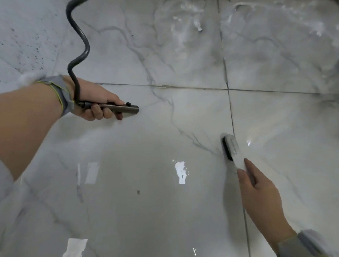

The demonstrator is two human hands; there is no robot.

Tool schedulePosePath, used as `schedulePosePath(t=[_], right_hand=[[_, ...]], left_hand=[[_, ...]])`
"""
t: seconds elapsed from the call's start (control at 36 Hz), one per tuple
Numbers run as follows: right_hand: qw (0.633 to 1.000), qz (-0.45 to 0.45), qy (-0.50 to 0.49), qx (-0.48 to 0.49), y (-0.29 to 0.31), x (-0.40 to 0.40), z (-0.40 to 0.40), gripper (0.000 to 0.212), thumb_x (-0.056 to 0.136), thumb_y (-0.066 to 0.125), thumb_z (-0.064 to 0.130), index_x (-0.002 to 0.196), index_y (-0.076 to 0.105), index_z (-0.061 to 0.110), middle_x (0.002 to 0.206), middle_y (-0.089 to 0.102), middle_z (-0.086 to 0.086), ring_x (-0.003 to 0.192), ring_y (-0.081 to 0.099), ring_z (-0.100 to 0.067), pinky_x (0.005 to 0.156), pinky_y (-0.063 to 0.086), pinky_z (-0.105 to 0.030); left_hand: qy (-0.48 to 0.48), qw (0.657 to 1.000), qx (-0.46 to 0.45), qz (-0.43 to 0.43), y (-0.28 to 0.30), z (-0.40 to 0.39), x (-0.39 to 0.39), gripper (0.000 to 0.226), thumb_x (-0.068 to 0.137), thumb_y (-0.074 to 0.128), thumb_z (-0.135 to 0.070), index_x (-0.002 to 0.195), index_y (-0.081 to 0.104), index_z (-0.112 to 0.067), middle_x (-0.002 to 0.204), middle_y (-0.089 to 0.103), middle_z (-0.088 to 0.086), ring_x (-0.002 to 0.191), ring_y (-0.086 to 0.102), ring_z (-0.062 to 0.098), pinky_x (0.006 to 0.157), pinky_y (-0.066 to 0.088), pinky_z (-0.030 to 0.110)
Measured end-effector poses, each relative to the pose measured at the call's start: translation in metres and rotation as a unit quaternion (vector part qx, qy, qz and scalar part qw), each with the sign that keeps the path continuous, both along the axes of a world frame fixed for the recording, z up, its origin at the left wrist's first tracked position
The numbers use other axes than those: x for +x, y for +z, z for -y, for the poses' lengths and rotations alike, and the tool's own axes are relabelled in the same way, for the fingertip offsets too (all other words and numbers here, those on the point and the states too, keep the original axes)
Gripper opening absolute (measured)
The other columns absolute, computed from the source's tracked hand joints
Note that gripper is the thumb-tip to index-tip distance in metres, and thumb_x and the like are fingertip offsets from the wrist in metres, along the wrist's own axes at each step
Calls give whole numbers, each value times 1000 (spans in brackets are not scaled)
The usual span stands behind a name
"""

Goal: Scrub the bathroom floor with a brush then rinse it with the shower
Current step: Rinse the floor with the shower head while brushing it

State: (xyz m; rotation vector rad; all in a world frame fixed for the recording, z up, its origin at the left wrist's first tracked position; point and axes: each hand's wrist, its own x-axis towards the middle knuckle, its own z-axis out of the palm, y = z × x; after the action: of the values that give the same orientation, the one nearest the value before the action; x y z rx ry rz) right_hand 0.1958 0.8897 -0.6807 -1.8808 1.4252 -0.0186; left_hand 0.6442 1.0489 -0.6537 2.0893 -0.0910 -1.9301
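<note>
Floor (159, 217): pale marble-look tiles with grey veins and dark grout lines, wet and glossy, bright reflections in the near part; foamy, rippled water spread over the far tiles
Left hand (95, 102): fingers curled round the sprayer's handle, thumb lying along its top, knuckles up; grey wristband with a yellow edge on the wrist
Sprayer (124, 108): slim dark metal shower wand, held roughly level above the floor, nozzle end pointing right, small knob on top near the thumb tip
Hose (79, 35): dark, wavy, running from the rear of the sprayer across the left wrist and up out of the top edge
Right hand (259, 195): gripping the brush's handle from behind, fingers pressed together along the handle; how the thumb lies I cannot tell; grey wristband on the wrist
Brush (231, 147): white back, black bristles, tilted onto its left edge, bristles touching the floor just beside a grout line, right of centre; handle blurred
Wall (18, 29): left, pale tile speckled with dark spots
</note>
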Motion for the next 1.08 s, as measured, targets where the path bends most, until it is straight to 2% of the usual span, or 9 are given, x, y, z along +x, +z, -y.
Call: schedulePosePath(t=[0.08, 0.14, 0.28, 0.42, 0.56, 0.75, 0.89, 1.0, 1.08], right_hand=[[1000, -2, 25, 0, 3, -17, -24, 49, 99, 53, 48, 147, 47, 42, 118, 72, 2, 102, 65, -12, 91, 45, -27], [998, -28, 63, -4, 3, -36, -41, 49, 98, 50, 52, 146, 39, 54, 91, 74, 2, 76, 60, -6, 78, 48, -29], [990, -63, 125, -19, -3, -82, -84, 52, 94, 42, 63, 143, 24, 69, 104, 68, 20, 90, 66, -5, 77, 51, -23], [985, -72, 134, -84, -7, -130, -109, 55, 93, 38, 69, 146, 36, 58, 90, 70, 28, 65, 65, 1, 51, 48, -14], [981, -91, 135, -106, 3, -173, -106, 57, 97, 26, 73, 149, 36, 53, 82, 69, 27, 65, 65, 4, 53, 48, -11], [982, -143, 76, -96, 21, -214, -105, 60, 96, 23, 74, 134, 58, 44, 80, 71, 24, 60, 66, 1, 47, 48, -17], [973, -157, 131, -103, 34, -227, -113, 57, 99, 25, 68, 146, 45, 44, 82, 67, 24, 61, 65, 0, 46, 48, -19], [933, -170, 299, -108, 11, -232, -103, 57, 102, 21, 63, 156, 20, 47, 82, 60, 20, 62, 65, -7, 44, 49, -22], [935, -152, 316, -47, 0, -222, -57, 52, 96, 5, 71, 147, -5, 65, 110, 64, 14, 96, 68, -16, 74, 56, -32]], left_hand=[[-41, 999, -12, -12, -2, 24, -15, 48, 106, 43, -47, 119, 62, -5, 65, 35, -3, 34, 27, 6, 34, 22, 16], [-90, 995, -21, -28, -6, 48, -41, 48, 106, 43, -47, 119, 62, -5, 66, 35, -3, 36, 26, 6, 34, 23, 17], [-176, 979, -52, -87, -20, 99, -121, 48, 106, 43, -49, 116, 62, -6, 67, 38, -3, 40, 26, 8, 36, 24, 20], [-223, 966, -84, -96, -28, 140, -201, 46, 107, 39, -50, 111, 60, -9, 64, 41, -4, 42, 26, 8, 37, 23, 21], [-234, 963, -98, -85, -31, 166, -255, 44, 107, 39, -48, 110, 59, -10, 63, 45, -4, 43, 29, 8, 37, 25, 20], [-225, 963, -106, -107, -13, 181, -284, 49, 103, 45, -51, 112, 64, -7, 65, 44, -3, 44, 28, 9, 39, 23, 20], [-263, 954, -70, -127, -5, 159, -292, 49, 104, 44, -50, 114, 63, -6, 65, 43, -3, 43, 28, 10, 40, 23, 20], [-239, 961, -65, -124, -3, 149, -291, 50, 105, 43, -49, 117, 62, -4, 65, 42, -2, 42, 28, 10, 39, 22, 20], [-203, 969, -86, -113, -1, 149, -282, 53, 105, 43, -50, 118, 62, -1, 65, 39, -1, 42, 25, 11, 40, 20, 19]])
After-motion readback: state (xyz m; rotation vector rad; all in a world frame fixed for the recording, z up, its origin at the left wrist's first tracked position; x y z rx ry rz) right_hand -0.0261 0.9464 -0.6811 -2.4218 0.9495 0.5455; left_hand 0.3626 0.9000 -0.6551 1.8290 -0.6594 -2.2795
